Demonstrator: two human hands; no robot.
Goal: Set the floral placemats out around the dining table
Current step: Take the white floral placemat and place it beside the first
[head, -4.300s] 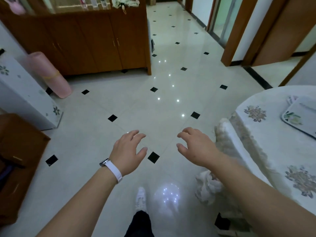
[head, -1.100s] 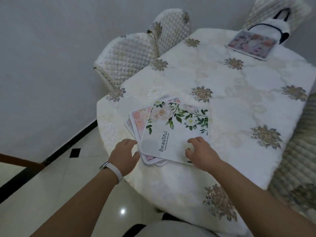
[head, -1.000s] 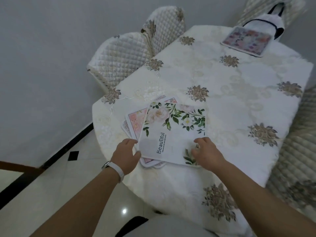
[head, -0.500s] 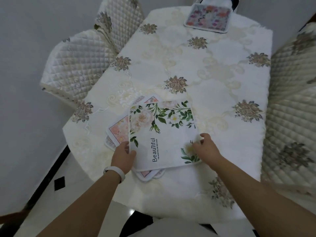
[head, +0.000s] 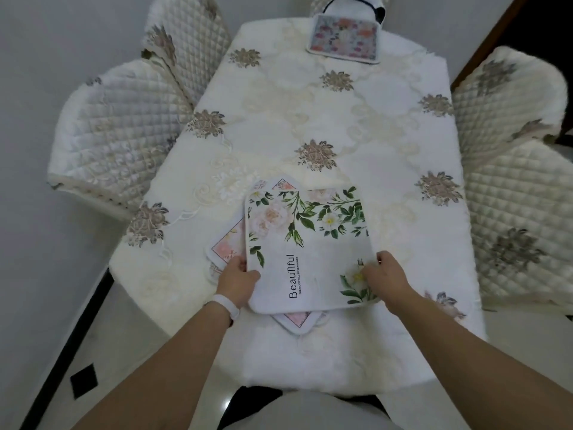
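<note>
Top mat [head: 310, 252] is lying on the stack [head: 228, 243] by the table's [head: 279, 88] near edge, squarely between the hands: left hand [head: 237, 280] is gripping its left edge, right hand [head: 386, 276] its right edge.

A long table [head: 387, 97] fills the middle, under a cream cloth [head: 279, 94] stitched with grey-brown flowers. Quilted cream chairs stand pushed in along both long sides: a near left chair [head: 117, 131] and a far left chair [head: 192, 41], a far right chair [head: 508, 97] and a near right chair [head: 521, 218], their covers bearing the same flowers. A plain grey wall [head: 62, 32] runs behind the left chairs. The floor [head: 55, 305] is glossy pale tile with a black border strip [head: 80, 318] and a black diamond inset [head: 83, 380]. A small light glint [head: 228, 404] shows on the tile. A brown wooden frame [head: 483, 35] slants at the upper right. The light is dim and even.
</note>
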